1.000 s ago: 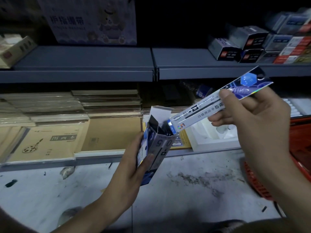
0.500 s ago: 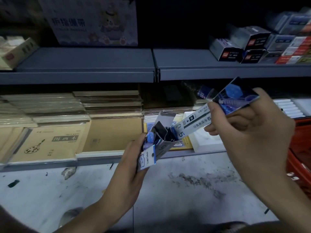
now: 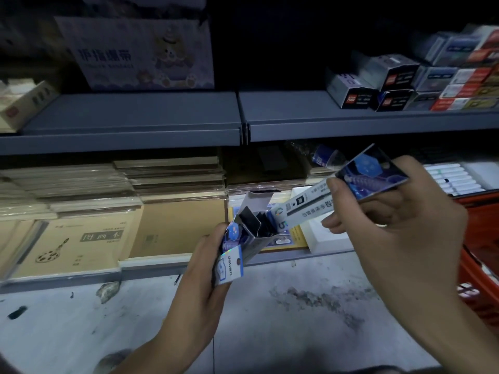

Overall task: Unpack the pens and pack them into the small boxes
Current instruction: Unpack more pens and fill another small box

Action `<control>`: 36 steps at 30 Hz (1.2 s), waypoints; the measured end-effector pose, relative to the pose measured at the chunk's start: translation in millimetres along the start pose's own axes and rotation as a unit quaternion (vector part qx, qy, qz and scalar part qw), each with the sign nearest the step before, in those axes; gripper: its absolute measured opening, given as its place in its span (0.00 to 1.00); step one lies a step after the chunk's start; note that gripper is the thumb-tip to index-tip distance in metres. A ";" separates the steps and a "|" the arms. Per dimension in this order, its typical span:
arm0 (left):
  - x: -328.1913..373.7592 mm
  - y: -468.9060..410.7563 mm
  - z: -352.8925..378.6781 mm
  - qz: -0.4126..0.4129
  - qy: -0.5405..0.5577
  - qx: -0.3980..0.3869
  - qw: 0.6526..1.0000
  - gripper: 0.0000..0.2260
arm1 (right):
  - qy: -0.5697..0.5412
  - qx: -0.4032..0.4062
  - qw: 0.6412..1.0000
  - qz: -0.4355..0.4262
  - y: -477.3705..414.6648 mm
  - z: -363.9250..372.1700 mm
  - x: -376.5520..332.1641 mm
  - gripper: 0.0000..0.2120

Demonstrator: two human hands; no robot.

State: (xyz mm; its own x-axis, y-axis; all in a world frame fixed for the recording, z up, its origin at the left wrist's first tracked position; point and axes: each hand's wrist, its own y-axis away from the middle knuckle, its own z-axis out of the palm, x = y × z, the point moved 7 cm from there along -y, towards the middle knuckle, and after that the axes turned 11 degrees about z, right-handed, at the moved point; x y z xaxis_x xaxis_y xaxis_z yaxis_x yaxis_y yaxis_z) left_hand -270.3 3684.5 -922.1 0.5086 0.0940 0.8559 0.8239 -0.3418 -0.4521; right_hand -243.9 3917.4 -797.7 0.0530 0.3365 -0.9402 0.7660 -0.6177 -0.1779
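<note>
One head-worn wide-angle view. Looks forward and down, close over left hand and right hand. Faces dark grey metal shelf squarely; pale grey stained floor below.

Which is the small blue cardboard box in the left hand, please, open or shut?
Open: the box has its flap raised, dark inside exposed.
</note>
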 end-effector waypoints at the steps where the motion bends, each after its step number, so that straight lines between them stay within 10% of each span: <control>1: -4.0 0.9 -0.3 -0.007 0.004 0.002 1.000 0.24 | -0.001 0.001 0.999 0.035 -2.8 1.8 6.1 0.25; 11: -0.3 -4.7 -2.5 0.006 0.006 0.002 1.000 0.30 | 0.141 0.044 0.955 -0.257 30.1 -14.4 -43.2 0.06; 36: 5.3 -12.0 4.3 0.007 -0.025 -0.025 0.999 0.25 | 0.117 -0.094 0.988 0.040 16.1 36.2 26.2 0.11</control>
State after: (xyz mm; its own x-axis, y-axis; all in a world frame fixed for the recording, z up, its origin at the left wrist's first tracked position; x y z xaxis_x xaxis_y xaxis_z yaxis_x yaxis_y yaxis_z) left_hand -276.4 3693.2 -913.2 0.5325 0.1353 0.8356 0.8040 -0.3894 -0.4493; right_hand -253.3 3890.4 -835.7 0.2477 0.4603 -0.8525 0.8576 -0.5135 -0.0281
